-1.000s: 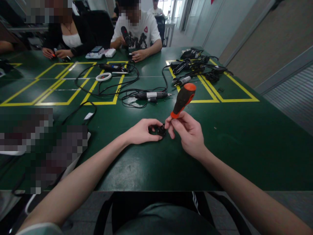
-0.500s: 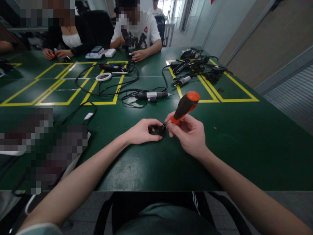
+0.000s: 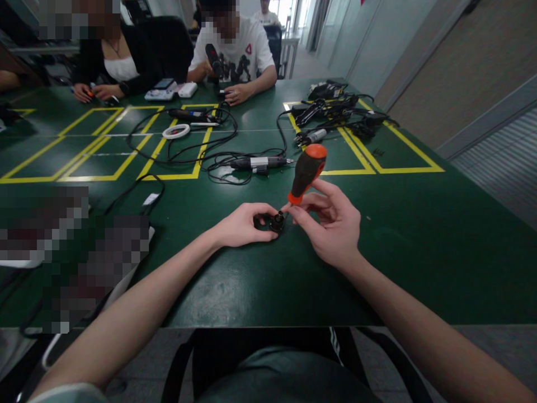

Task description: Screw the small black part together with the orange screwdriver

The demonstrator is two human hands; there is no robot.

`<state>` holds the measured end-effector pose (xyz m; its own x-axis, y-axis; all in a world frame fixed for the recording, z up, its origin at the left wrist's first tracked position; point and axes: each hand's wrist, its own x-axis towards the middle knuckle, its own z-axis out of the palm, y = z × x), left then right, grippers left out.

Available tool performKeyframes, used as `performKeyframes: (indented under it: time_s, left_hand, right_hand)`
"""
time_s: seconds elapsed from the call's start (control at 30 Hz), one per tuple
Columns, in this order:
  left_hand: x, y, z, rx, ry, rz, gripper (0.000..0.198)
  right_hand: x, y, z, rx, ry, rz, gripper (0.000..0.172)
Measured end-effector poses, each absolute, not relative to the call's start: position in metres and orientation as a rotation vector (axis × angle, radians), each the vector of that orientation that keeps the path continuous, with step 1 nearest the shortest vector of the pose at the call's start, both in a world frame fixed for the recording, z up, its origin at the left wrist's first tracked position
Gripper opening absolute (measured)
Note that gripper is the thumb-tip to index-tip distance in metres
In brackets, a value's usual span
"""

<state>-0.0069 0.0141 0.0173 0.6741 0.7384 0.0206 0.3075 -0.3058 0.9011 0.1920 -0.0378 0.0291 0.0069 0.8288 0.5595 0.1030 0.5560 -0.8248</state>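
Observation:
My left hand (image 3: 242,226) lies low over the green table, thumb and fingers curled round a small black round part (image 3: 277,223) with a short upright collar on top. In my right hand (image 3: 338,226) is a screwdriver (image 3: 306,172) with a black and orange handle. Thumb and forefinger pinch it just below the handle, while the other fingers are loosely curled. The screwdriver tilts slightly, handle up, and its thin shaft points down toward the right side of the black part. Whether the tip touches the part I cannot tell.
Beyond my hands lies a corded pen-like power tool (image 3: 260,163), its cable looping left past a white ring (image 3: 176,131). Black tools and cables (image 3: 331,112) are heaped at the back right. Blurred-out devices (image 3: 103,257) lie on the left. Two people sit across the table (image 3: 419,235).
The screwdriver handle has swung left and become more upright. My right hand has opened its grip somewhat and shifted slightly right; my left hand and the black part are almost still.

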Motion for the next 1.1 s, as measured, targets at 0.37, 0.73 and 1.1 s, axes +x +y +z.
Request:
performKeyframes:
  time_s: [0.37,0.73,1.1]
  left_hand:
    - [-0.006,0.014,0.018,1.893,0.819,0.545,0.027]
    - [-0.007,0.014,0.017,1.879,0.817,0.529,0.030]
    - [-0.007,0.013,0.017,1.882,0.810,0.553,0.028]
  right_hand:
    - [0.193,-0.040,0.030,-0.820,-1.516,0.761,0.036]
    - [0.190,-0.038,0.037,-0.860,-1.342,0.848,0.024]
    - [0.188,-0.039,0.037,-0.782,-1.320,0.979,0.023]
